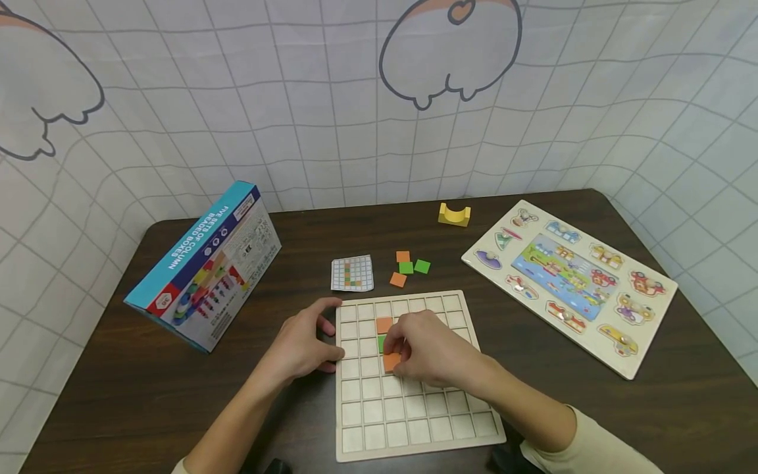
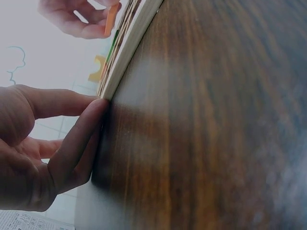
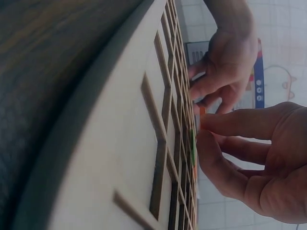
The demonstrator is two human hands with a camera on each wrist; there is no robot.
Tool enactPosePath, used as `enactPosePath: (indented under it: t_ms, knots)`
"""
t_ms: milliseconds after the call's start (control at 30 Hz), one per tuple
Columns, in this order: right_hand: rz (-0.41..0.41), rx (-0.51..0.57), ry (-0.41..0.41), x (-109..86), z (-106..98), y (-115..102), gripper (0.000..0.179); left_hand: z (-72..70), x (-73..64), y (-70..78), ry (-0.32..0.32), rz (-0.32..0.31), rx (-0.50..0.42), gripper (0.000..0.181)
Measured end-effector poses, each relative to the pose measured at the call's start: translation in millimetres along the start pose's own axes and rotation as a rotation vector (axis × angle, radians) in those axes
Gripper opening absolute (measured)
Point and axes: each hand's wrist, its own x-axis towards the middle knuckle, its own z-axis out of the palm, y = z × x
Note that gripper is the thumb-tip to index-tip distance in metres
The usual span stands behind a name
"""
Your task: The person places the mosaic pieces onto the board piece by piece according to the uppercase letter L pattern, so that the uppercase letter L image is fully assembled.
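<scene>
My right hand (image 1: 435, 349) pinches an orange square tile (image 1: 391, 362) between thumb and fingertips, just over the wooden grid board (image 1: 361, 436). In the right wrist view the tile (image 3: 202, 118) stands on edge, slightly off the board. A green tile (image 1: 381, 343), partly covered by my fingers, and an orange tile (image 1: 384, 325) sit in the column above it. My left hand (image 1: 302, 342) rests against the board's left edge, fingers extended. In the left wrist view its fingertips (image 2: 98, 103) touch that edge.
Loose orange and green tiles (image 1: 405, 268) lie beyond the board, beside a pattern card (image 1: 352, 274). A blue box (image 1: 219, 263) stands at left. At right lies a picture puzzle board (image 1: 616, 352); a yellow arched block (image 1: 454, 215) is at the table's back.
</scene>
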Motion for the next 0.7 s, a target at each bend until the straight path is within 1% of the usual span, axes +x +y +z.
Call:
enactPosePath:
  t_ms: [300, 700]
  knots:
    - [-0.018, -0.012, 0.001, 0.7, 2.9, 1.2, 0.017, 0.0, 1.0, 0.9, -0.004, -0.015, 0.023, 0.085]
    - [-0.017, -0.042, 0.023, 1.1, 6.6, 1.3, 0.018, -0.2, 0.4, 1.1, -0.008, -0.009, 0.029, 0.085]
